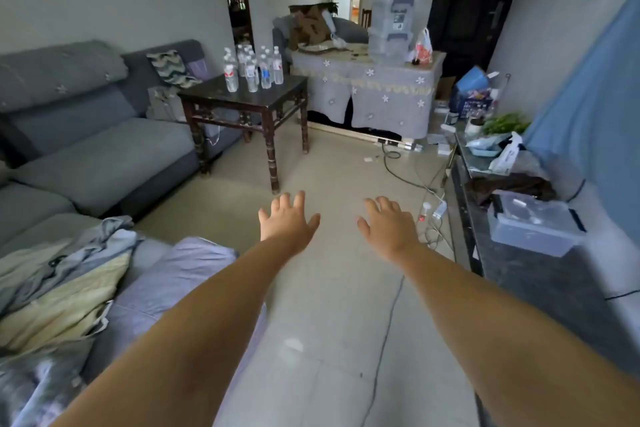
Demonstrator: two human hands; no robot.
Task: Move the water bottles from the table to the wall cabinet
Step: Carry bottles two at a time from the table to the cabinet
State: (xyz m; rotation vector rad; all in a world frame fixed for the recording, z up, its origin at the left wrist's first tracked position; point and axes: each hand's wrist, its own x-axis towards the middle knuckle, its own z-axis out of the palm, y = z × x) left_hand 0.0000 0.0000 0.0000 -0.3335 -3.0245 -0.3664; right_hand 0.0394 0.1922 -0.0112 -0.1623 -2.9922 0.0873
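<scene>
Clear plastic bottles point(251, 69), dark glossy wooden table point(248, 98), cloth sofa point(93, 135)

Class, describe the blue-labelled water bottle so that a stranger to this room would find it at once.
Find the grey sofa along the left wall; at its far end stands a dark wooden table carrying a cluster of clear water bottles. The blue-labelled bottle stands in the front row toward the right, the only one there with a blue label.

The person's two arms are bare from the hands all the way down to the bottom of the picture, with no sleeves to see. The left hand point(288, 218) and the right hand point(389, 227) are bare too, with short, plain fingernails.
</scene>
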